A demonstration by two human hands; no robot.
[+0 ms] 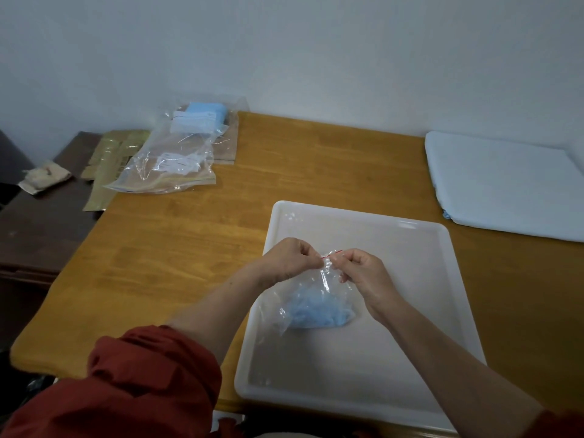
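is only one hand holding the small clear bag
No, the left hand and the right hand both pinch the top of the small clear bag.

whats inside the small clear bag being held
A crumpled blue wad fills the bottom of the small clear zip bag. Wrinkles and glare hide what it is, and the left hand and right hand pinching the top cover its mouth.

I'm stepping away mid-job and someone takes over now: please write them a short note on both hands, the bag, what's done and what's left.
Hands: the left hand pinches the red-lined top edge of the small clear bag from one side, and the right hand pinches it from the other.
Things: the bag is over the white tray. The blue material sits in its lower part, which seems to rest on the tray.
Done: bag held by its mouth.
Left: probably working the seal; I cannot tell whether it is open or closed.
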